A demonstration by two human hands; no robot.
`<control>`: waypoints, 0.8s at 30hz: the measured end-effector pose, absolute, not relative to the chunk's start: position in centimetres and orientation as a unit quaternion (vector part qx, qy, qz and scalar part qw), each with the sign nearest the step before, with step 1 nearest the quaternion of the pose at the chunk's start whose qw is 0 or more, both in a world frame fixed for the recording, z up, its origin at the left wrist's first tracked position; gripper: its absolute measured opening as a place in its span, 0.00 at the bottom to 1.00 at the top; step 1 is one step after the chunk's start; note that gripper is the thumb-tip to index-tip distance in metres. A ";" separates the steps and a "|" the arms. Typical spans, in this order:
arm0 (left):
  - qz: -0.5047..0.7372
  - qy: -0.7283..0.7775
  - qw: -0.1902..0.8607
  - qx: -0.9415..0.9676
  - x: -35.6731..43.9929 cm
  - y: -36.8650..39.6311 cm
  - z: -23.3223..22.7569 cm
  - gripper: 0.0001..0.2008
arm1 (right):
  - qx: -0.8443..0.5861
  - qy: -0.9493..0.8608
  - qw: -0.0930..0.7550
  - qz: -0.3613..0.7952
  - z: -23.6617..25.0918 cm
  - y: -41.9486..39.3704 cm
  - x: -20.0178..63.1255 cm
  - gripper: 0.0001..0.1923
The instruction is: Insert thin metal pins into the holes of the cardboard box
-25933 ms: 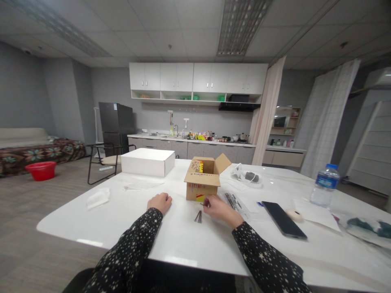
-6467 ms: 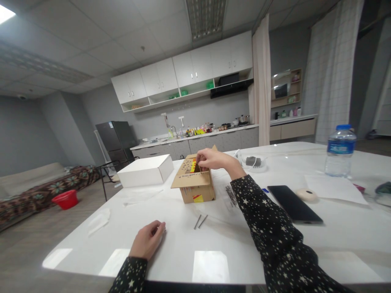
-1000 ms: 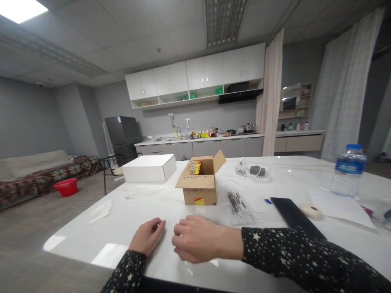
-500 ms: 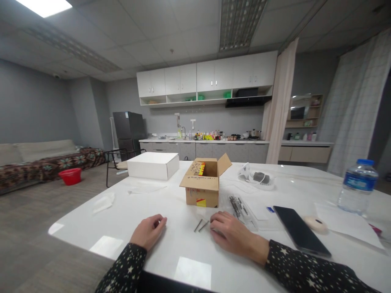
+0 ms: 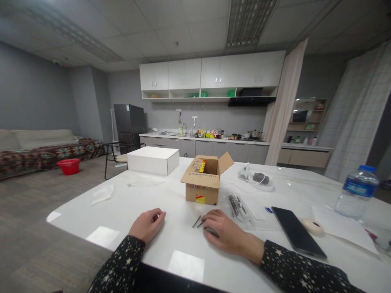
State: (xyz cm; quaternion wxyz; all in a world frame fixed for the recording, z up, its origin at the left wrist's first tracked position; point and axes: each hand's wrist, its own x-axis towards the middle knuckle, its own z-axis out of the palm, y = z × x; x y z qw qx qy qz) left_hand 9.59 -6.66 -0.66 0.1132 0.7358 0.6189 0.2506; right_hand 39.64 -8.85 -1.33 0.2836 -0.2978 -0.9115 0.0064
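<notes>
Two thin nails [image 5: 197,221] lay on the worktop [image 5: 183,244], slanting away, touching the right hand [image 5: 220,232], whose loosely curled fingers [image 5: 210,214] gripped nothing; the half-curled left hand [image 5: 147,224] rested farther off.

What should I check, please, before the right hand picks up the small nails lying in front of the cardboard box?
1. Nails on the table and in view: ok; two lie loose, partly hidden by the fingers.
2. Right hand at the nails: ok; its fingertips reach them, palm down.
3. Right hand holds nothing already: cannot tell; the palm is hidden.
4. Left hand out of the way: ok; it rests loosely curled, apart from the nails.
5. Cardboard box open: ok; flaps are up.
6. Phone and water bottle away from the hands: ok.
</notes>
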 end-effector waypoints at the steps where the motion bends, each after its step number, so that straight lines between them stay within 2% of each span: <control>1: 0.251 0.620 0.114 0.735 9.5 -6.7 -0.6 0.22 | -0.299 -0.912 0.282 0.010 -1.3 -8.8 39.5 0.06; 11: 0.256 0.617 0.110 0.736 8.6 -6.4 -0.9 0.22 | -0.322 -0.908 0.266 0.019 -1.6 -8.7 38.6 0.08; 24: 0.233 0.614 0.115 0.745 8.0 -6.6 -1.0 0.22 | -0.318 -0.928 0.193 -0.018 -0.5 -8.7 37.7 0.07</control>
